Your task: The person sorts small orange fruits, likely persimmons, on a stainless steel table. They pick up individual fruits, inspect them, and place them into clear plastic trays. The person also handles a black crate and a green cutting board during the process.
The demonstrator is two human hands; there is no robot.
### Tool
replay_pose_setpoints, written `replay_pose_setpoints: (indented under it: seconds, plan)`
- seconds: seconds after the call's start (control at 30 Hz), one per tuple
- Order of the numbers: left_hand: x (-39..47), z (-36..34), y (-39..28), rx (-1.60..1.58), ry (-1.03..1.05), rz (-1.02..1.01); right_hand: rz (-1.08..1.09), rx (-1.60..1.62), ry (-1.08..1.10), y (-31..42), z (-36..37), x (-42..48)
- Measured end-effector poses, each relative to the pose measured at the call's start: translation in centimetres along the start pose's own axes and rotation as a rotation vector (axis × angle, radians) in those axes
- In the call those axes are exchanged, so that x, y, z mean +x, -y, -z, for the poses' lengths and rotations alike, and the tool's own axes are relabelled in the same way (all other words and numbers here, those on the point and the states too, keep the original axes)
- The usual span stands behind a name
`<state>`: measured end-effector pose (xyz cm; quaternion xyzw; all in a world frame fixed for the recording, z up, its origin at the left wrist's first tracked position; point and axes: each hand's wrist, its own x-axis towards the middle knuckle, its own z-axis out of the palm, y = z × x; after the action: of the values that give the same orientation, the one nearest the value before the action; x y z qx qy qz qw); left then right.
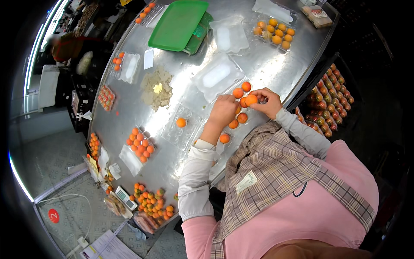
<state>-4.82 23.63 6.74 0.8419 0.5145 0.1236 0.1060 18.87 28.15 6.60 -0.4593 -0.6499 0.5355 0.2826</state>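
Note:
My right hand (270, 103) pinches a round orange fruit (251, 100) between thumb and fingers. Fingers curled, my left hand (223, 111) is just left of it, over more of the same fruit; whether it grips one is hidden. Around both hands lie several loose-set fruits, among them one (246, 86) behind and one (242, 118) in front. They appear to sit in a clear plastic tray, mostly covered by my left hand and arm. Left of my left forearm, a clear moulded tray (176, 137) holds a single fruit (181, 122).
Empty clear clamshells (220, 76) and green trays (179, 24) lie farther back on the steel table (190, 64). Filled packs stand at back right (276, 39) and left (141, 145). A fruit pile (152, 204) is beside a scale (126, 198). Crated packs (333, 94) stand right.

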Motion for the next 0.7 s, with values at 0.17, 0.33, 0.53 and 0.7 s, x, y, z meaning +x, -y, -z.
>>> replay_pose_setpoints:
  seconds: [0.17,0.33,0.53,0.7]
  plan:
    - [-1.8,2.1,-0.8,-0.167,-0.062,0.181,0.011,-0.004,0.008,0.4,-0.2,0.7]
    - [-2.3,0.9,-2.8,-0.123,-0.269,0.218,0.023,-0.050,0.008,0.4,-0.5,1.3]
    - [-0.6,0.1,-2.7,0.088,-0.008,0.187,0.064,-0.001,-0.037,-0.3,-0.7,1.4]
    - [1.6,-1.2,-1.7,0.149,0.242,0.163,-0.067,0.048,-0.095,-2.7,-1.4,0.8]
